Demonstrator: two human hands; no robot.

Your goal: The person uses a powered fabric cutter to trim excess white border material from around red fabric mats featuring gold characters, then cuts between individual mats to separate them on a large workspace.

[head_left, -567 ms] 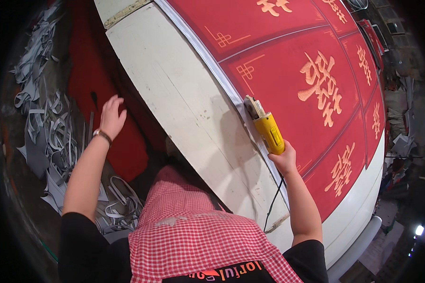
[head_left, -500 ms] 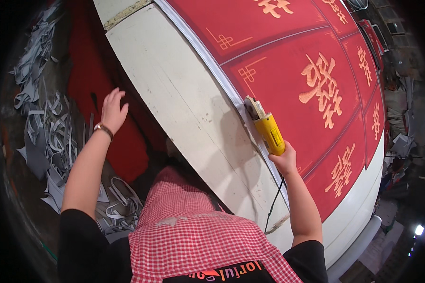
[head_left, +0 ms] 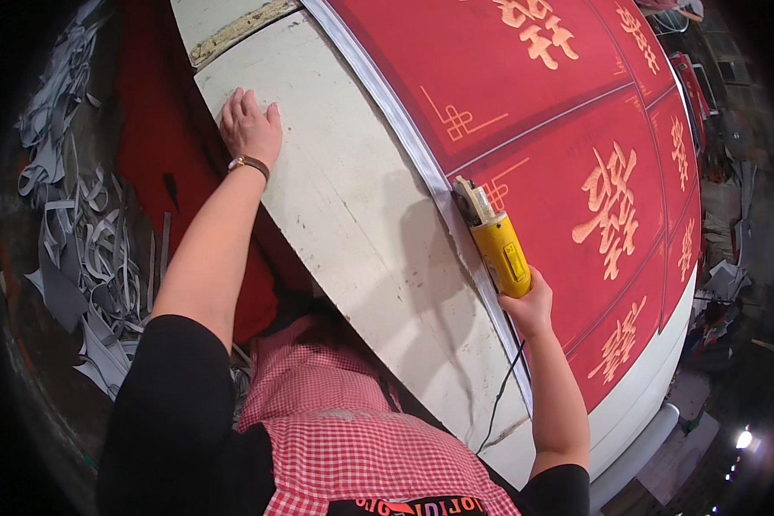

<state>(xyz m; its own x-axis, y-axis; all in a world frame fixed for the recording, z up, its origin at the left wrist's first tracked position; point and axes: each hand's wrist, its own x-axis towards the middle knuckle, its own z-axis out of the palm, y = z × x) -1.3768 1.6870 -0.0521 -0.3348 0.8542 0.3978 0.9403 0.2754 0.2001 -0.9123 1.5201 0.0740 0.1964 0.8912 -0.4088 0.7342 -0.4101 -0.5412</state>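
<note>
Far left, I see grey scraps [head_left: 103,249] heaped on the floor, then a red stretch [head_left: 150,138] beside the table [head_left: 335,198]. The left hand [head_left: 251,129] is open, fingers a little spread, palm down on the table close to its left edge. From that edge to the sheet [head_left: 559,146] I have a broad bare strip of tabletop, narrow crack lines and shadows along it. The sheet's white margin [head_left: 402,120] borders this room, and the yellow cutter [head_left: 506,258] sits there, its head on the margin beside the red print. The right hand [head_left: 531,305] is wrapped around the cutter's rear end, well apart from the left; a dark cord [head_left: 495,402] trails from there over the table. Rightward, the sheet spreads to the table's far side. Against the earlier frame, the left hand has come from over the red stretch onto the table, and the cutter's head is farther up the margin, nearly level with a corner knot pattern.
</note>
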